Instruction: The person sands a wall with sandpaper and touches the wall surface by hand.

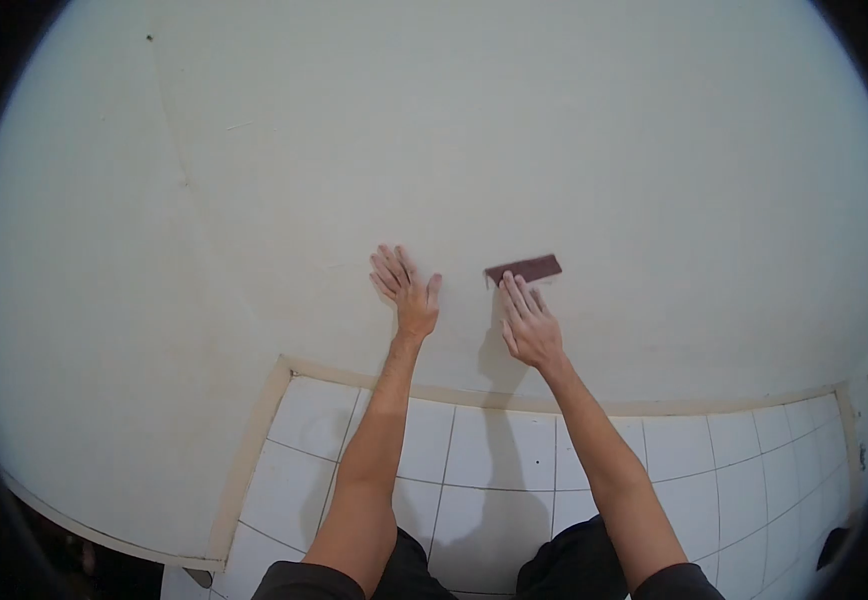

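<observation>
Pressing on a dark brown strip (539,266), the right grip (530,325) has its fingers straight and close together, the tips overlapping the strip's lower edge. It is flat, not curled around anything I can see; whether the thumb touches the strip, I cannot tell. The strip appears to lie against the pale wall (654,190), most of its length reaching past the fingertips to their right. The left grip (414,300) is spread wide on the wall, well apart from the strip, with nothing visible in it.

With only 1 edge under the fingertips, the strip could pivot, buckle or slip free if pressure turns uneven; the uncovered right end looks likeliest to lift. Once loose, it could drop to the white tiles (504,440) below both grips. Fingertips sliding off the edge could scrape the wall. If the left palm skids, balance could suffer.

No brand, label or writing can be read on the strip, or on the wall around the 2 grips.
</observation>
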The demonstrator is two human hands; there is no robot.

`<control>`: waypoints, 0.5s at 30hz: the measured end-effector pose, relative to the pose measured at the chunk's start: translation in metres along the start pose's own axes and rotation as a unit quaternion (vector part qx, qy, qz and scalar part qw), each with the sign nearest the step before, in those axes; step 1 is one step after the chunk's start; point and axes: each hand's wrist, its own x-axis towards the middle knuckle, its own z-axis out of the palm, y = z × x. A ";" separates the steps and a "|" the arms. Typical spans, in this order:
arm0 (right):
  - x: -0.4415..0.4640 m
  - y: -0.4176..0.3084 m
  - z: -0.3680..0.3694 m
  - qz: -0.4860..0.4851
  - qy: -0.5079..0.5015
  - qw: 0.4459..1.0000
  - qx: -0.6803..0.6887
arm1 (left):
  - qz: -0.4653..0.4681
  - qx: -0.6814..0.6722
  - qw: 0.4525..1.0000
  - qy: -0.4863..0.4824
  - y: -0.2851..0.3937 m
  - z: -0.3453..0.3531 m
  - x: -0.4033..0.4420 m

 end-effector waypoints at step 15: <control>0.042 -0.021 -0.033 0.010 0.057 0.998 -0.015 | 0.012 0.025 0.999 0.031 0.004 0.002 -0.002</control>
